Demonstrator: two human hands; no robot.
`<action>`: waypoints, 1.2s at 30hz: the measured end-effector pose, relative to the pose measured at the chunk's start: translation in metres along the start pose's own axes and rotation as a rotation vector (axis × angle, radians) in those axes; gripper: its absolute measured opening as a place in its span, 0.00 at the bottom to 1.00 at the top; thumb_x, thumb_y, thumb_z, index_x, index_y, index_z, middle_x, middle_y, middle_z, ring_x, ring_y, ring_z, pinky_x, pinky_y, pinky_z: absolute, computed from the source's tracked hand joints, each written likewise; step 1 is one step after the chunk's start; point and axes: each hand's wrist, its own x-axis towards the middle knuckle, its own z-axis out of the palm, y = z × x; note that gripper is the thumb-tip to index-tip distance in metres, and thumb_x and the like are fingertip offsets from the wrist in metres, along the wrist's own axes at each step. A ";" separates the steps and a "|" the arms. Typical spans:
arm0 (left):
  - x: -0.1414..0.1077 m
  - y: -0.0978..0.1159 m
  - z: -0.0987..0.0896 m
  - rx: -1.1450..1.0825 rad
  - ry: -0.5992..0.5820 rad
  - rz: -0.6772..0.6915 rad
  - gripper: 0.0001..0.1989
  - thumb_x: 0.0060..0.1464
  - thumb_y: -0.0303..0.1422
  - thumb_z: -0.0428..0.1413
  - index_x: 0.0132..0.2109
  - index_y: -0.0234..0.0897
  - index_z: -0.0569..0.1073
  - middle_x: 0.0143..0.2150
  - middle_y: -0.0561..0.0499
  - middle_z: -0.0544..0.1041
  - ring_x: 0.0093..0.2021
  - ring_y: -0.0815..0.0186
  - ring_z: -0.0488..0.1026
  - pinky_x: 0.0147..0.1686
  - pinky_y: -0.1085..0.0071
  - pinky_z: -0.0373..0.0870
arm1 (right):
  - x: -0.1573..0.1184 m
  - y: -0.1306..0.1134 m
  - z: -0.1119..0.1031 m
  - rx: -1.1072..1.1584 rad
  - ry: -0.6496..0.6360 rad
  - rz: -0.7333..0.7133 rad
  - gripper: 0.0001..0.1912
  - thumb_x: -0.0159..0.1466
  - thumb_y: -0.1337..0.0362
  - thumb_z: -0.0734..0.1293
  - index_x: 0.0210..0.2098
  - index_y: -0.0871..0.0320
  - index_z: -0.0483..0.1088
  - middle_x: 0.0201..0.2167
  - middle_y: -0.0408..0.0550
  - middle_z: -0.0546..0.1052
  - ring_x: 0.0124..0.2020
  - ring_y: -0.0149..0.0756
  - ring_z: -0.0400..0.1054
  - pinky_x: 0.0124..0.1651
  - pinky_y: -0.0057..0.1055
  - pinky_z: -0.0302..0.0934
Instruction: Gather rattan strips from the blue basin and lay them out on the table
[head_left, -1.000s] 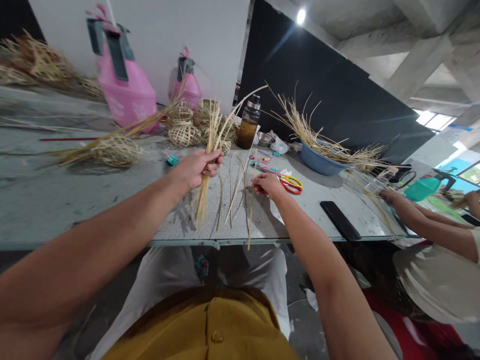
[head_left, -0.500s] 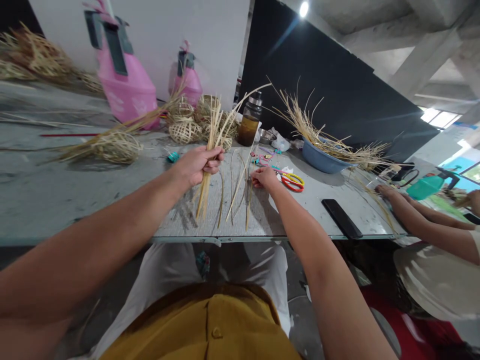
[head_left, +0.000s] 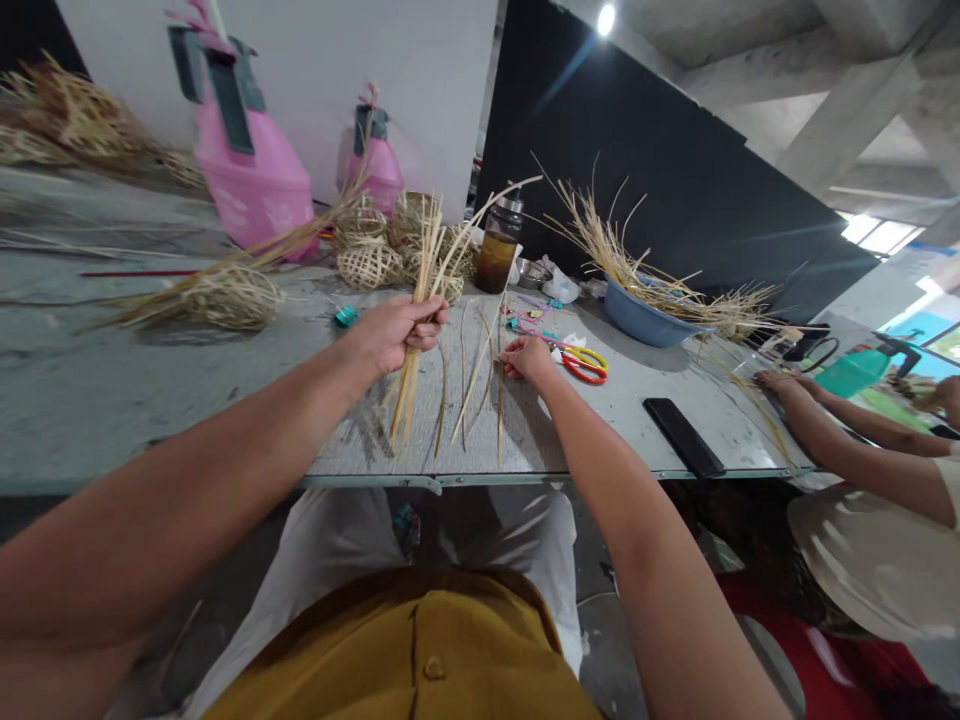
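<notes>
My left hand [head_left: 409, 335] is closed around a bundle of pale bamboo strips [head_left: 427, 255], held nearly upright over the table, with the lower ends poking out beneath the fist. Between the thumb and fingers of my right hand [head_left: 527, 360] is a single thin bamboo strip [head_left: 500, 425], lying lengthwise toward the table's front edge. Several loose strips [head_left: 471, 385] lie side by side on the tabletop between my two hands, some of them crossing. Scissors with red and yellow handles [head_left: 585, 366] lie just right of my right hand.
Pink spray bottles [head_left: 251, 170], woven bamboo balls [head_left: 369, 262] and a dark drink bottle [head_left: 499, 245] stand toward the back. A blue basin [head_left: 652, 312] holds more strips. A black phone [head_left: 682, 437] lies near the front edge. Another person's hands [head_left: 780, 385] work at far right.
My right hand has shifted slightly, and the strip in it now lies straighter, its near end a little closer to the table edge. My left hand has stayed almost still with the bundle.
</notes>
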 end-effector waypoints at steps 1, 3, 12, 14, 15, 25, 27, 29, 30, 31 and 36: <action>0.000 0.000 0.000 0.002 -0.004 -0.004 0.18 0.71 0.18 0.49 0.31 0.29 0.72 0.23 0.50 0.71 0.13 0.80 0.58 0.12 0.86 0.50 | -0.001 -0.001 0.000 0.001 0.007 -0.008 0.19 0.59 0.81 0.76 0.22 0.57 0.69 0.12 0.39 0.71 0.11 0.27 0.62 0.16 0.21 0.56; 0.000 0.000 0.000 0.006 -0.014 -0.011 0.18 0.71 0.19 0.49 0.31 0.29 0.73 0.23 0.50 0.71 0.13 0.80 0.58 0.12 0.86 0.50 | -0.003 -0.005 -0.001 0.012 0.030 -0.034 0.17 0.60 0.80 0.76 0.23 0.57 0.69 0.13 0.37 0.70 0.13 0.26 0.63 0.17 0.20 0.55; -0.001 -0.005 -0.001 0.059 -0.111 0.027 0.10 0.67 0.19 0.56 0.36 0.31 0.76 0.25 0.51 0.72 0.14 0.80 0.57 0.13 0.85 0.51 | -0.034 -0.065 0.025 0.274 -0.096 -0.252 0.10 0.75 0.64 0.67 0.36 0.56 0.74 0.30 0.39 0.77 0.23 0.21 0.68 0.23 0.19 0.54; 0.001 -0.007 -0.003 0.087 -0.119 0.048 0.09 0.66 0.20 0.59 0.35 0.31 0.76 0.25 0.50 0.73 0.14 0.80 0.57 0.13 0.85 0.50 | -0.042 -0.075 0.033 0.300 -0.148 -0.258 0.08 0.73 0.64 0.69 0.36 0.56 0.75 0.31 0.39 0.77 0.25 0.22 0.69 0.25 0.19 0.54; 0.002 -0.008 -0.003 0.103 -0.123 0.058 0.09 0.65 0.20 0.60 0.34 0.32 0.76 0.25 0.50 0.73 0.14 0.79 0.57 0.13 0.85 0.50 | -0.045 -0.078 0.036 0.304 -0.159 -0.263 0.07 0.72 0.66 0.70 0.35 0.56 0.75 0.31 0.39 0.77 0.26 0.23 0.69 0.26 0.20 0.55; -0.001 -0.007 0.000 0.143 0.009 0.062 0.14 0.70 0.21 0.54 0.35 0.31 0.79 0.29 0.41 0.79 0.23 0.67 0.76 0.22 0.77 0.73 | -0.047 -0.083 0.037 0.488 -0.063 -0.164 0.11 0.70 0.73 0.66 0.31 0.55 0.65 0.27 0.36 0.76 0.24 0.22 0.68 0.25 0.18 0.52; -0.001 -0.007 -0.002 0.140 0.039 0.068 0.13 0.70 0.21 0.54 0.36 0.32 0.78 0.31 0.42 0.80 0.26 0.65 0.78 0.25 0.75 0.76 | -0.046 -0.083 0.028 0.521 -0.033 -0.141 0.12 0.71 0.73 0.63 0.32 0.55 0.62 0.27 0.37 0.77 0.22 0.21 0.67 0.24 0.18 0.51; 0.000 -0.007 -0.004 0.154 0.058 0.070 0.12 0.70 0.22 0.54 0.36 0.32 0.78 0.30 0.43 0.80 0.24 0.67 0.77 0.23 0.76 0.74 | -0.044 -0.082 0.014 0.500 -0.017 -0.116 0.13 0.72 0.73 0.63 0.32 0.54 0.61 0.25 0.37 0.77 0.21 0.22 0.66 0.23 0.18 0.51; 0.000 -0.007 -0.005 0.161 0.067 0.070 0.11 0.70 0.22 0.55 0.37 0.32 0.78 0.29 0.44 0.79 0.22 0.68 0.75 0.21 0.77 0.71 | -0.043 -0.080 0.006 0.476 -0.015 -0.103 0.13 0.72 0.73 0.64 0.33 0.54 0.62 0.24 0.37 0.76 0.20 0.22 0.66 0.23 0.18 0.53; 0.001 -0.007 -0.005 0.169 0.076 0.068 0.11 0.70 0.23 0.56 0.37 0.33 0.77 0.28 0.45 0.78 0.21 0.70 0.73 0.20 0.79 0.69 | -0.042 -0.078 -0.002 0.448 -0.016 -0.093 0.13 0.72 0.73 0.65 0.32 0.55 0.63 0.23 0.37 0.76 0.20 0.23 0.66 0.23 0.18 0.55; 0.001 -0.005 -0.003 0.177 0.095 0.039 0.12 0.70 0.22 0.55 0.36 0.33 0.77 0.26 0.47 0.75 0.18 0.73 0.67 0.16 0.82 0.61 | -0.038 -0.060 -0.037 0.272 -0.055 -0.024 0.14 0.71 0.74 0.69 0.30 0.57 0.66 0.20 0.39 0.74 0.20 0.24 0.67 0.26 0.20 0.64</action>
